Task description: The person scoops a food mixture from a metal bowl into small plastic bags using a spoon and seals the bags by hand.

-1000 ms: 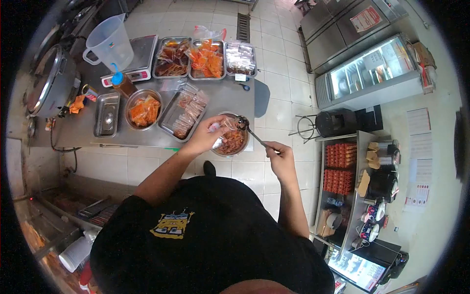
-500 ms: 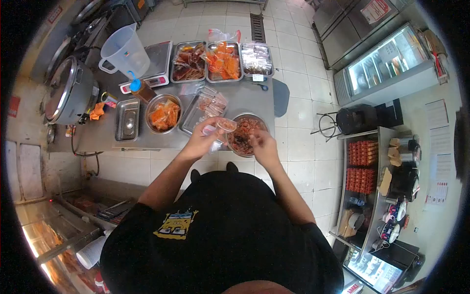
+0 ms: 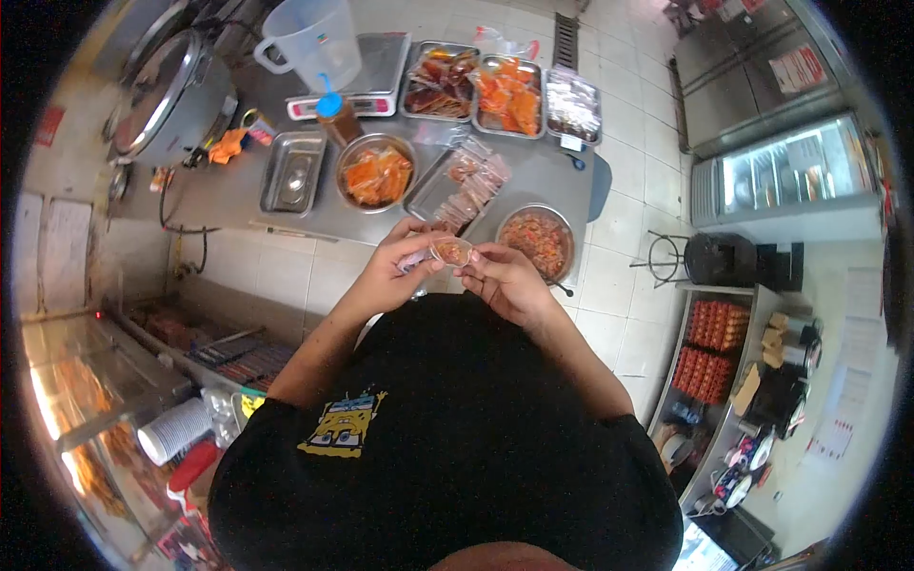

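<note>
A small clear plastic cup [image 3: 451, 251] with chopped reddish food in it is between my two hands, close to my body at the table's front edge. My left hand [image 3: 398, 265] is closed around its left side. Some crinkled clear plastic also shows by those fingers; I cannot make out what it is. My right hand [image 3: 509, 282] pinches the cup's right rim with thumb and fingers. Just beyond my right hand stands a steel bowl [image 3: 572, 249] of chopped red and orange mix [image 3: 533, 238], a dark handle [image 3: 562, 288] sticking out at its near edge.
Behind the cup, a steel tray [image 3: 424, 195] holds several filled small packs. To the left are a bowl of orange packs [image 3: 377, 177], a steel pan [image 3: 291, 173] and a blue-capped bottle [image 3: 338, 119]. Three trays of packs, a scale [image 3: 386, 67] and a jug [image 3: 309, 43] stand farther back.
My right hand has left the mix in the bowl and come to the cup. Both hands now hold the cup, nearer my body. The view has shifted, so the table appears higher and farther right.
</note>
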### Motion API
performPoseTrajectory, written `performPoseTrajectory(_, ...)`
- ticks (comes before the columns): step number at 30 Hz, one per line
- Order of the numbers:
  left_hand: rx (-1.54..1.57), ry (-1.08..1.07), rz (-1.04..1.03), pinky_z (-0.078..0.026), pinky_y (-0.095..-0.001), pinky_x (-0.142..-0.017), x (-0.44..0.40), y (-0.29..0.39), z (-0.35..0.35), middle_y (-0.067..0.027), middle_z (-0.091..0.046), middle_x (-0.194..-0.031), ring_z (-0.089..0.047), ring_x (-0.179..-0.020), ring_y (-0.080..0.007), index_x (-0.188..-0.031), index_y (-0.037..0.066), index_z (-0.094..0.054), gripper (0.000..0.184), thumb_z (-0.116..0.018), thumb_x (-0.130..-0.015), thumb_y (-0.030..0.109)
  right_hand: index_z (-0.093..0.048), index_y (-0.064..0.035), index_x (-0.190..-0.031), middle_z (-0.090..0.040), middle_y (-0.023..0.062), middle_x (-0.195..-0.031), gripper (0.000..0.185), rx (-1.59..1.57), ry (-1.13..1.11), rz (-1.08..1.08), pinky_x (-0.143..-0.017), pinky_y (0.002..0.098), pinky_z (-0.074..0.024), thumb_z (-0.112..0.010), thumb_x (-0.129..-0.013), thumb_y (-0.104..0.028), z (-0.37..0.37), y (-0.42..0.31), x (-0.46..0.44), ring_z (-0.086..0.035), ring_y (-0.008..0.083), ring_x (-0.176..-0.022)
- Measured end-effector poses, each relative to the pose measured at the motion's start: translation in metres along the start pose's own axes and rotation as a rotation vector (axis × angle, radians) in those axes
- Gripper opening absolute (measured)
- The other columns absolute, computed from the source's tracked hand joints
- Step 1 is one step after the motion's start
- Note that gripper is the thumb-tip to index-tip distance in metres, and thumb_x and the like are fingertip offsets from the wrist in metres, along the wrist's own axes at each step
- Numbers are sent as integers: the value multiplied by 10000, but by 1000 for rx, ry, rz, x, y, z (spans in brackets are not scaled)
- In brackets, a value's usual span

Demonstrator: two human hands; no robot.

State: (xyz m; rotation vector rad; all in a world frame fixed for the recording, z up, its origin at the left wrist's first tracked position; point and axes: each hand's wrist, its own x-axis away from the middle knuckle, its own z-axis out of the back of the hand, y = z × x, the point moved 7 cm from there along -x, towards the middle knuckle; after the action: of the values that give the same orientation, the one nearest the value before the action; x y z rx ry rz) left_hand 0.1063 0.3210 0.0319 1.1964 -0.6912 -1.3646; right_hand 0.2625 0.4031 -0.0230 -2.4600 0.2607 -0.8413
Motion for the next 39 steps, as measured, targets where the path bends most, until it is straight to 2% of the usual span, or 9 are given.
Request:
performPoseTrajectory(9, 256, 133, 279, -468, -344, -986, 71, -11, 65, -132, -660, -1179, -609, -1103, -212, -1307, -11, -666, 370, -692, -945, 58, -636, -5, -1183, -670, 99, -1180, 220, 9, -208, -235, -913, 348, -538, -664, -1004, -130, -68, 44, -42, -638, 190, -1058)
performPoseTrajectory(14, 662, 300, 507, -529, -279, -847, 123, -34, 90, -78, -719, -1129, -652, -951, -116, -1284, -28, -675, 347, -710, -950, 59, -664, -7, -1124, -690, 92, -1064, 173, 176, -269, -214, -842, 319, -549, -694, -982, -100, -100, 63, -58, -665, 185, -930)
performPoseTrajectory(21, 833, 512, 476, -550, -254, -777, 176, -29, 120, -66, -744, -1017, -661, -858, -99, -1208, -61, -689, 300, -738, -931, 44, -681, 27, -1034, -713, 102, -934, 115, 577, -345, -139, -734, 290, -550, -708, -965, -61, -161, 92, -75, -679, 169, -833)
performPoseTrajectory(24, 807, 638, 414, -546, -275, -714, 203, -29, 133, -50, -727, -937, -670, -783, -123, -1152, -19, -696, 286, -775, -899, 90, -684, 15, -1026, -721, 92, -915, 102, 673, -365, -182, -675, 271, -550, -724, -946, -32, -185, 111, -81, -689, 158, -787)
performPoseTrajectory(27, 369, 867, 436, -546, -279, -674, 236, -32, 151, -31, -722, -848, -666, -710, -123, -1080, 8, -700, 227, -773, -881, 87, -670, 24, -969, -720, 79, -841, 53, 960, -398, 56, -628, 264, -541, -707, -944, -6, -208, 125, -94, -678, 140, -702)
performPoseTrajectory(29, 85, 985, 438, -541, -286, -637, 250, -23, 161, -50, -713, -764, -663, -654, -132, -1001, 27, -705, 199, -775, -823, 84, -660, 2, -835, -718, 107, -716, 159, 1255, -311, 474, -599, 328, -545, -796, -832, -80, -215, 134, -108, -703, 177, -636)
performPoseTrajectory(32, -283, 1052, 558, -542, -298, -628, 270, -20, 178, -99, -697, -726, -669, -645, -143, -949, 25, -708, 221, -787, -757, 98, -646, -12, -805, -693, 135, -685, 171, 1427, -325, 641, -592, 368, -537, -798, -765, -80, -247, 157, -117, -707, 225, -627)
performPoseTrajectory(36, -274, 1055, 768, -580, -417, -663, 305, -59, 187, -206, -716, -769, -727, -704, -335, -913, 24, -733, 181, -747, -760, 120, -679, -6, -833, -724, 152, -740, 157, 1637, -408, 628, -639, 395, -550, -788, -766, -97, -269, 192, -134, -718, 259, -665)
performPoseTrajectory(39, -308, 946, 616, -586, -432, -765, 329, -57, 194, -180, -731, -852, -726, -812, -349, -905, 48, -745, 197, -724, -742, 157, -644, -13, -762, -698, 113, -711, 132, 1597, -454, 535, -622, 375, -541, -758, -788, -74, -270, 208, -150, -677, 223, -630)
